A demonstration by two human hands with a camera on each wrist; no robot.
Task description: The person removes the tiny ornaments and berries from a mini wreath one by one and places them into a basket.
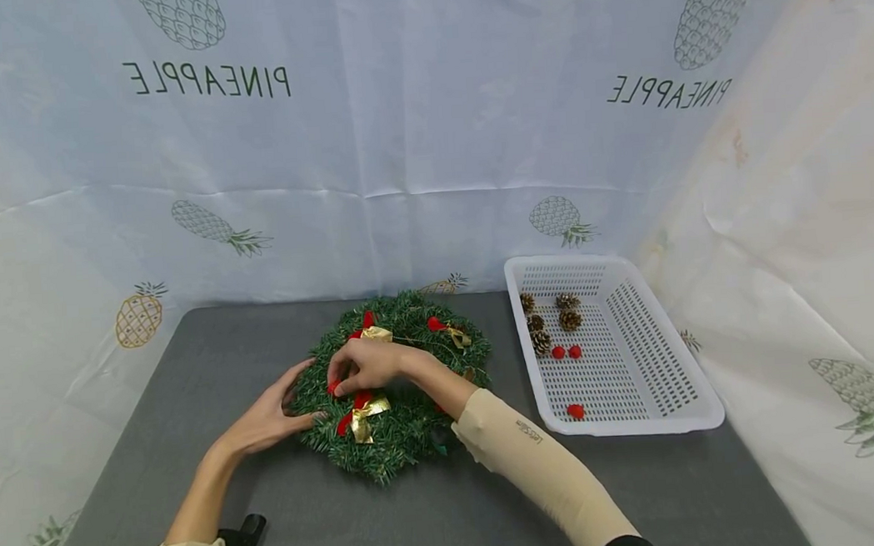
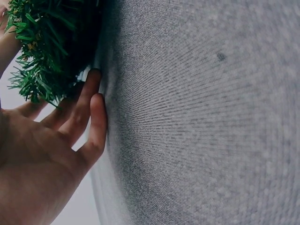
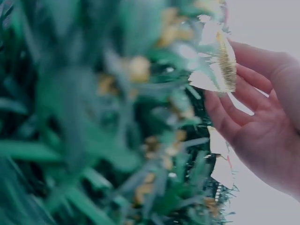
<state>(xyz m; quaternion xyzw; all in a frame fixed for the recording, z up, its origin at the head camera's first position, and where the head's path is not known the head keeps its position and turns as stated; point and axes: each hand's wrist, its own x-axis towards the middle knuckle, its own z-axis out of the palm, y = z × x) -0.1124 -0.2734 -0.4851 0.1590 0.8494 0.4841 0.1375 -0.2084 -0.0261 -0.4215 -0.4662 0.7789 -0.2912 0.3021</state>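
A green wreath (image 1: 417,441) lies on the grey table, trimmed with red and gold bows (image 1: 370,408). At its left edge, my left hand (image 1: 269,413) touches the branches with fingers spread. In the left wrist view, the fingers of that hand (image 2: 51,145) reach along the tabletop by the underside of the wreath (image 2: 51,51). My right hand (image 1: 367,365) is over the left part of the ring and pinches a small red ball (image 1: 334,387) against the branches. The right wrist view shows this hand (image 3: 262,112) beside gold ribbon (image 3: 218,70); the ball is hidden there.
A white perforated basket (image 1: 629,340) at the right holds several pine cones (image 1: 570,320) and red balls (image 1: 576,411). A black strap end (image 1: 246,533) sits by the left wrist. Pineapple-print cloth (image 1: 428,123) hangs behind the grey table (image 1: 392,526).
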